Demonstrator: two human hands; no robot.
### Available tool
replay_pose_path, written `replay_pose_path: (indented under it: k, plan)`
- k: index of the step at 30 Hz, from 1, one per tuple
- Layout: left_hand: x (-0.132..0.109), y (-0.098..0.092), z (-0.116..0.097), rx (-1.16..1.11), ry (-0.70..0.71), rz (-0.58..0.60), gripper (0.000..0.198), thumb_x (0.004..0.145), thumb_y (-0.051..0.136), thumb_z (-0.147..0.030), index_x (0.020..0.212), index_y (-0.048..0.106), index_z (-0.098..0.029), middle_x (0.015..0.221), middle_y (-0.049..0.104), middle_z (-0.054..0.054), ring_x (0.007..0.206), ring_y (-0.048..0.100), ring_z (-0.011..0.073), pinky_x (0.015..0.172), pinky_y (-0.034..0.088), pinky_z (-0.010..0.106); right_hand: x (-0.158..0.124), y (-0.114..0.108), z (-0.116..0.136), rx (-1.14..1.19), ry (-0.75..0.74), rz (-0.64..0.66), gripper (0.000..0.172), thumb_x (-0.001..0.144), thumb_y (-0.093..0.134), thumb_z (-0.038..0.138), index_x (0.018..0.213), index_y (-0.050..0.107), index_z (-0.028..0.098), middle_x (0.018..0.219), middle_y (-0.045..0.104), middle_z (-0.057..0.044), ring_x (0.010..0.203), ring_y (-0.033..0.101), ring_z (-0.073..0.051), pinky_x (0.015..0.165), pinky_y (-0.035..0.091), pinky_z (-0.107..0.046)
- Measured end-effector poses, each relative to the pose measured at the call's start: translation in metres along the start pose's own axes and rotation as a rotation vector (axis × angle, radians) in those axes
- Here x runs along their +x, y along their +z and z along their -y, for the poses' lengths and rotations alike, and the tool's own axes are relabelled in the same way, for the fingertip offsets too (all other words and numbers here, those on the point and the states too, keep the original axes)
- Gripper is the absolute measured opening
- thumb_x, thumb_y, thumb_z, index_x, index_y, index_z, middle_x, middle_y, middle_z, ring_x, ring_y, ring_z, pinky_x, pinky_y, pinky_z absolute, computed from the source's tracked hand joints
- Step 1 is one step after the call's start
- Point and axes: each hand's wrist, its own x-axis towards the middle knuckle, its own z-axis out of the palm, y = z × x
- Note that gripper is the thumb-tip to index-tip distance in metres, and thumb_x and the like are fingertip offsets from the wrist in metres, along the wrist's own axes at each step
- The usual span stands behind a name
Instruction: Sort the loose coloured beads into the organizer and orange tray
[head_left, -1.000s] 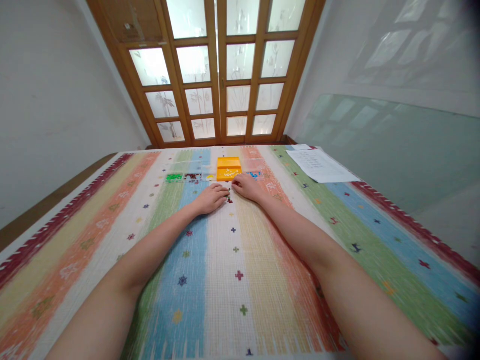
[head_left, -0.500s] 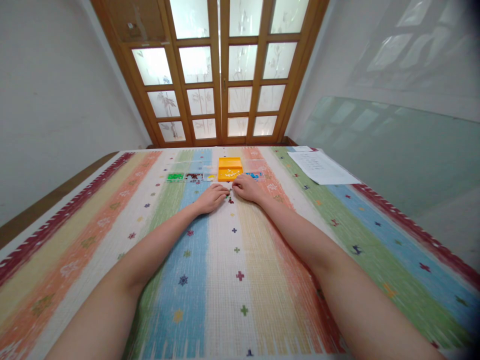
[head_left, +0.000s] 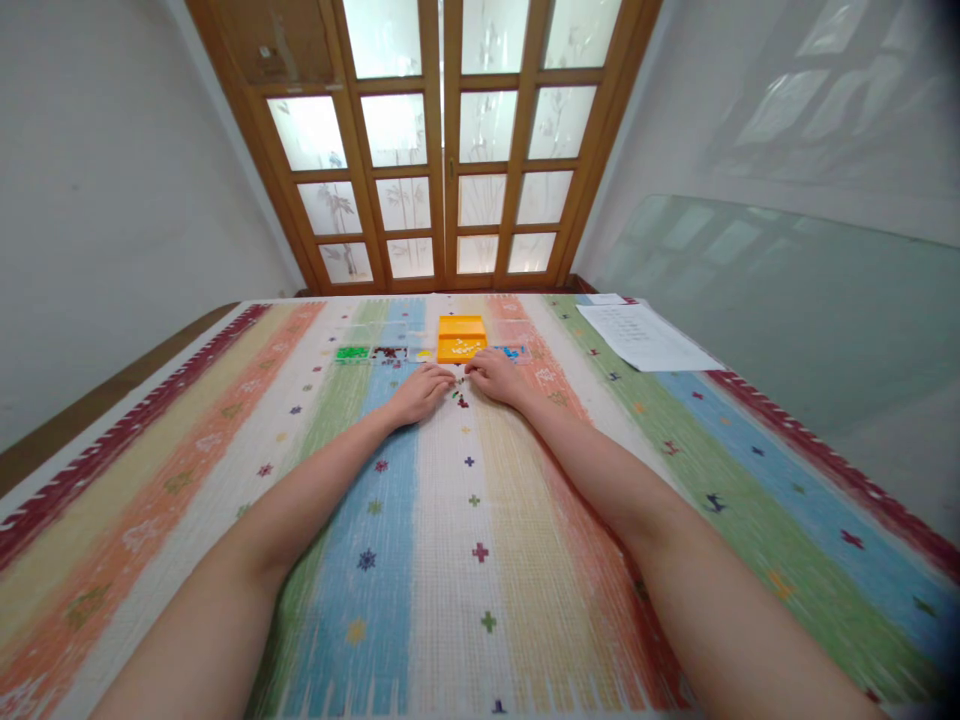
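Observation:
My left hand (head_left: pixel 424 393) rests on the cloth with its fingers bent and pressed together. Facing it, my right hand (head_left: pixel 495 376) is closed in a pinch in front of the orange box. Whatever the fingertips hold is too small to make out. A narrow gap separates the two hands. Just below that gap lie a small green piece (head_left: pixel 455 394) and a dark red piece (head_left: pixel 463 403). The open orange box (head_left: pixel 462 326) has small white pieces (head_left: pixel 466 346) in its near half, partly hidden by my right hand.
Clear boxes hold green pieces (head_left: pixel 352 354), dark brown pieces (head_left: pixel 389 354), yellow pieces (head_left: pixel 424 355) and blue pieces (head_left: pixel 513 353), in a row beside the orange box. A striped tablecloth (head_left: pixel 450 600) covers the table. A printed sheet (head_left: pixel 637 335) lies at the right back.
My left fingertips have drawn back slightly to the left, and the green piece between the hands shows more clearly. My right hand has hardly moved.

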Motion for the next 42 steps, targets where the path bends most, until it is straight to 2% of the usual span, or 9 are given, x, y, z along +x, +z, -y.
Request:
replay_pose_path:
  k: [4, 9, 14, 16, 19, 24, 29, 37, 42]
  plan:
    - [-0.001, -0.016, 0.024, -0.129, -0.212, -0.235, 0.046, 0.109, 0.033, -0.037, 0.126, 0.073, -0.022, 0.136, 0.071, 0.008, 0.131, 0.06, 0.0236, 0.121, 0.041, 0.045, -0.001, -0.002, 0.001, 0.02, 0.005, 0.004, 0.021, 0.09, 0.06, 0.014, 0.093, 0.079, 0.022, 0.097, 0.076, -0.008, 0.1, 0.064, -0.026, 0.09, 0.046, -0.039]
    - [-0.019, -0.056, 0.075, -0.245, -0.541, -0.652, 0.05, 0.108, 0.029, -0.037, 0.124, 0.074, -0.022, 0.136, 0.071, 0.008, 0.13, 0.062, 0.0242, 0.114, 0.048, 0.042, 0.0, -0.001, -0.001, 0.034, -0.011, 0.013, 0.019, 0.091, 0.061, 0.017, 0.092, 0.079, 0.021, 0.096, 0.075, -0.008, 0.098, 0.063, -0.026, 0.089, 0.046, -0.038]
    - [-0.044, -0.075, 0.118, -0.155, -0.75, -0.866, 0.05, 0.103, 0.03, -0.035, 0.118, 0.075, -0.017, 0.126, 0.074, 0.01, 0.122, 0.065, 0.0247, 0.108, 0.051, 0.039, -0.001, -0.001, 0.0, 0.045, -0.012, 0.009, 0.018, 0.092, 0.061, 0.018, 0.092, 0.079, 0.022, 0.096, 0.076, -0.008, 0.099, 0.064, -0.026, 0.09, 0.046, -0.038]
    - [-0.048, -0.075, 0.125, -0.067, -0.743, -0.834, 0.05, 0.102, 0.03, -0.034, 0.114, 0.076, -0.017, 0.122, 0.075, 0.011, 0.119, 0.066, 0.0253, 0.108, 0.05, 0.04, -0.001, -0.002, 0.001, 0.044, -0.009, 0.018, 0.018, 0.092, 0.061, 0.018, 0.092, 0.079, 0.022, 0.097, 0.076, -0.008, 0.1, 0.064, -0.026, 0.091, 0.046, -0.038]
    - [-0.048, -0.071, 0.125, 0.139, -0.679, -0.672, 0.045, 0.102, 0.036, -0.033, 0.108, 0.078, -0.018, 0.117, 0.076, 0.012, 0.117, 0.065, 0.0282, 0.111, 0.046, 0.045, -0.001, -0.003, 0.003, 0.034, 0.001, 0.027, 0.018, 0.093, 0.06, 0.019, 0.093, 0.079, 0.022, 0.097, 0.076, -0.008, 0.099, 0.063, -0.026, 0.09, 0.046, -0.038]
    - [-0.048, -0.066, 0.116, 0.432, -0.581, -0.331, 0.035, 0.097, 0.046, -0.024, 0.108, 0.08, -0.019, 0.117, 0.074, 0.014, 0.117, 0.061, 0.0317, 0.109, 0.044, 0.047, 0.0, -0.004, 0.004, 0.024, -0.005, 0.056, 0.021, 0.092, 0.059, 0.017, 0.092, 0.079, 0.022, 0.097, 0.076, -0.007, 0.099, 0.064, -0.025, 0.092, 0.045, -0.038]
    - [-0.045, -0.066, 0.101, 0.554, -0.5, -0.138, 0.038, 0.099, 0.045, -0.021, 0.117, 0.078, -0.02, 0.121, 0.074, 0.014, 0.12, 0.056, 0.0339, 0.107, 0.042, 0.05, 0.001, -0.005, 0.004, -0.001, -0.026, 0.083, 0.021, 0.094, 0.057, 0.018, 0.092, 0.078, 0.021, 0.098, 0.076, -0.008, 0.099, 0.063, -0.026, 0.092, 0.044, -0.038]
    - [-0.037, -0.06, 0.086, 0.57, -0.562, -0.088, 0.044, 0.097, 0.044, -0.022, 0.135, 0.067, -0.017, 0.128, 0.071, 0.018, 0.126, 0.052, 0.0369, 0.106, 0.04, 0.051, 0.001, -0.006, 0.006, 0.01, -0.026, 0.078, 0.022, 0.093, 0.057, 0.017, 0.092, 0.078, 0.021, 0.096, 0.076, -0.008, 0.097, 0.064, -0.025, 0.091, 0.044, -0.037]
    - [-0.036, -0.064, 0.081, 0.512, -0.54, -0.197, 0.039, 0.096, 0.045, -0.022, 0.126, 0.071, -0.019, 0.128, 0.07, 0.019, 0.13, 0.048, 0.0404, 0.11, 0.034, 0.058, 0.001, -0.006, 0.006, 0.018, -0.023, 0.075, 0.021, 0.092, 0.058, 0.017, 0.091, 0.079, 0.022, 0.096, 0.077, -0.007, 0.097, 0.064, -0.025, 0.091, 0.044, -0.037]
